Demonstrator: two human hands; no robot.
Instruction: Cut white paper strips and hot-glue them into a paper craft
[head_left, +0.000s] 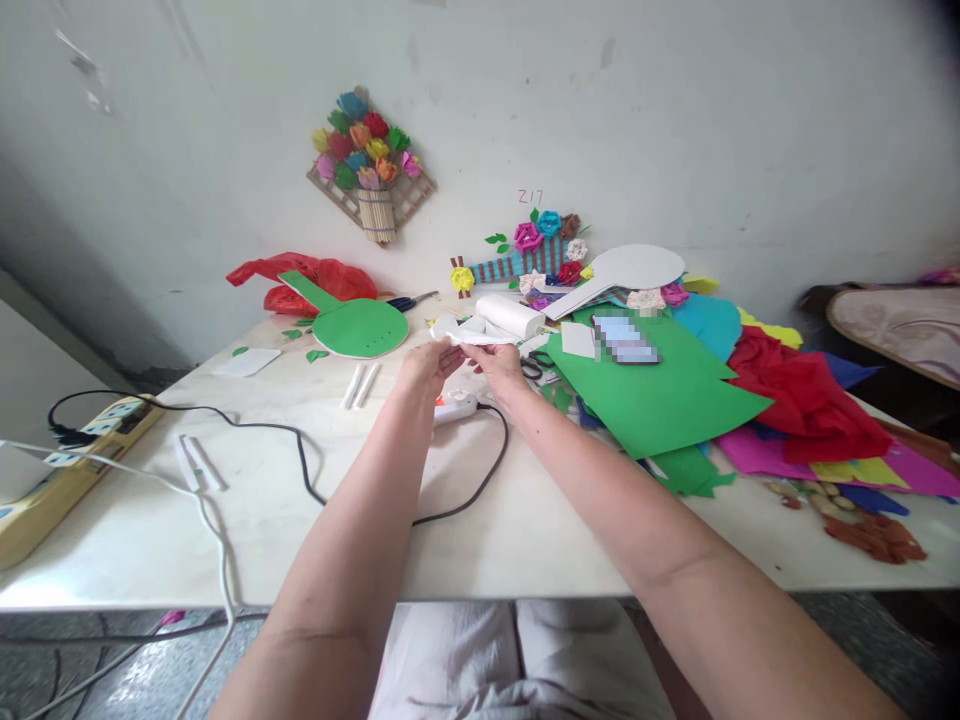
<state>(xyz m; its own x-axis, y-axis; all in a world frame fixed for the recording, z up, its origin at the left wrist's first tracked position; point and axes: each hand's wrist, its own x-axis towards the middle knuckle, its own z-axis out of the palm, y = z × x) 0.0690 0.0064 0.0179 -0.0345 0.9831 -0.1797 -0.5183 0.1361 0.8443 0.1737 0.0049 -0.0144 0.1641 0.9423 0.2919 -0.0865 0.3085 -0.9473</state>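
My left hand (433, 364) and my right hand (492, 366) meet over the middle of the table, fingers pressed together on a thin piece of white paper (480, 338). Just behind them lies a white paper roll (511, 316). Below the hands rests a white glue gun (454, 408) with a black cord. Black-handled scissors (534, 366) lie right beside my right hand. A green round paper shape with a handle (360, 328) is to the left. On the right are green sheets (645, 400), with a phone (625, 340) on top.
A yellow power strip (75, 470) with cords sits at the left edge. Red plastic (322, 284) lies at the back left, red crumpled paper (810, 395) at the right. A flower craft (525, 262) leans on the wall beside a white paddle shape (637, 268).
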